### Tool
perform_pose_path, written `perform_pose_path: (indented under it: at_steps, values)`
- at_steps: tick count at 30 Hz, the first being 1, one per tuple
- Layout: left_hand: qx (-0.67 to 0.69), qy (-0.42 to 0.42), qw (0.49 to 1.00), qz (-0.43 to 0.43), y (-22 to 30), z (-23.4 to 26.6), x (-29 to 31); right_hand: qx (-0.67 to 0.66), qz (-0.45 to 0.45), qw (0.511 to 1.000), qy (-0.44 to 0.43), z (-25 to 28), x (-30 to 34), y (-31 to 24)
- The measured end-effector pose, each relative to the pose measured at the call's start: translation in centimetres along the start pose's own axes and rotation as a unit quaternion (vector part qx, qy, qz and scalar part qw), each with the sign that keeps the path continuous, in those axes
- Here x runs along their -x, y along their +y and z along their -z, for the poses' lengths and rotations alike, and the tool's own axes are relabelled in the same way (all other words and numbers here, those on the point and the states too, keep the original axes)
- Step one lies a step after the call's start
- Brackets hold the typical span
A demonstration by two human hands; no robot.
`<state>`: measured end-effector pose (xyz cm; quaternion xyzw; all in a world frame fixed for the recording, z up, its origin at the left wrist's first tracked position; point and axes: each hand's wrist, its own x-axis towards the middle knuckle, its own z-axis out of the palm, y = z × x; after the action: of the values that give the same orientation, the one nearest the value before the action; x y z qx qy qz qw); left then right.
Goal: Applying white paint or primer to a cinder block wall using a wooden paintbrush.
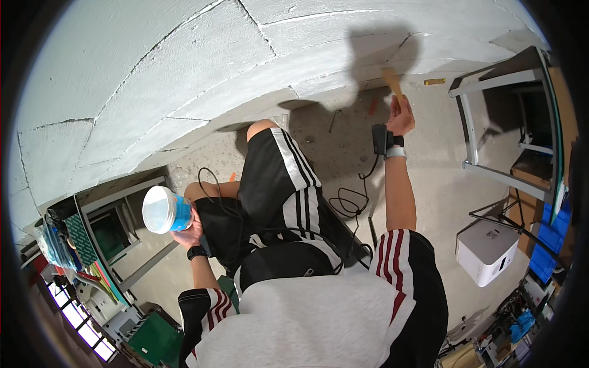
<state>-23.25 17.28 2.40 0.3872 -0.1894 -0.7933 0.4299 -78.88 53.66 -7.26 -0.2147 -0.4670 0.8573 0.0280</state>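
Note:
My left hand (pixel 189 233) is closed around a white plastic tub (pixel 157 210) with a blue label, held out beside my left knee. The tub's pale round top faces up and to the left; I cannot tell whether a lid is on it. Farther out on the right, my right hand (pixel 400 116) grips a tan flat scraper (pixel 391 81) by its narrow end. The scraper's wider end points toward the foot of the white block wall (pixel 202 67). Whether it touches the wall is unclear. A shadow of my arm and head falls on the wall there.
Black cable (pixel 350 207) loops over my lap and the floor. A yellow bar-shaped object (pixel 434 81) lies by the wall base. Metal-framed tables (pixel 469 129) stand to the right and left. Near the right one is a white box-shaped device (pixel 486 250) beside a black tripod.

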Motion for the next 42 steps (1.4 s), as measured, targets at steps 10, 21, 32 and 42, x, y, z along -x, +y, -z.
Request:
perform_pose_path:
  at_steps: [10,21,32,42]
  values:
    - [0.029,-0.011,0.999,0.038,0.3,0.0,-0.5,0.059,-0.034,0.996,-0.05,-1.3,5.3,2.9]
    - [0.027,0.008,0.999,0.028,-0.2,-1.1,0.4,0.021,-0.01,0.999,0.025,-0.5,0.1,1.0]
    - [0.023,-0.008,0.999,0.027,0.1,-0.5,-0.4,0.043,-0.036,0.996,-0.063,-2.1,7.3,3.0]
    - [0.043,0.013,0.999,0.022,-0.2,-0.1,0.8,0.046,-0.098,0.988,-0.113,-2.0,4.6,2.7]
